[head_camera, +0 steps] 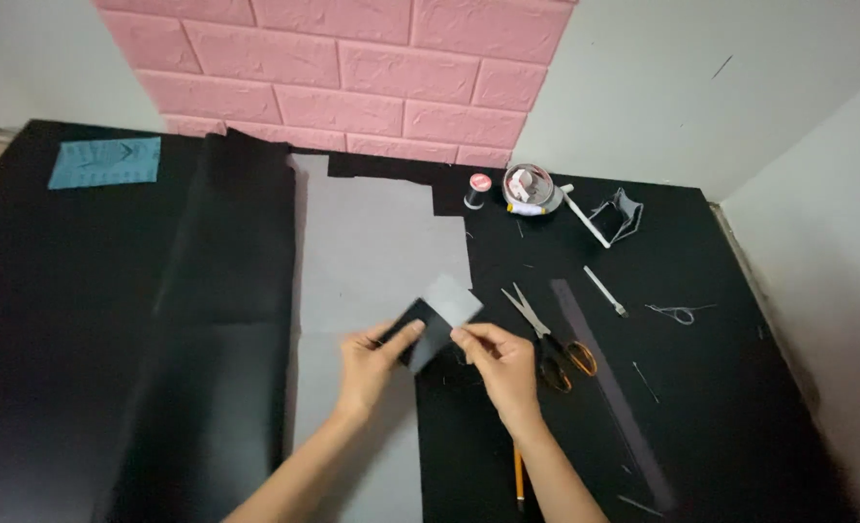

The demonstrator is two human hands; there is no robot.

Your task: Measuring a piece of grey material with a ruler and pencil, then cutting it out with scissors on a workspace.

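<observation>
Both hands meet over the middle of the desk [52, 291], near its front edge. The left hand [372, 363] pinches the dark end of a small fabric piece [437, 320] between thumb and fingertips; the right hand [498, 363] pinches its lower edge from the other side. The piece is black on one part and grey on the other, held just above the grey sheet [376, 252], which runs from the back of the desk to the front.

To handle it well, the grips should stay at the very edges, so the two colours lie flat against each other and their borders can be seen; a light pull between the hands would keep the piece from sagging.

Room is tighter to the right. The scissors [551, 339] lie just beside the right hand, blades pointing toward the back, with a long dark ruler [609, 387] beyond them and a pencil [519, 475] under the right forearm. Toward the back right corner stand a thread spool [477, 191], a tape roll [531, 189] and a white pen [585, 221], well apart from the hands. To the left, black cloth [221, 310] covers the desk with nothing hard on it, so that side is the freer one for sliding or laying the piece down.
</observation>
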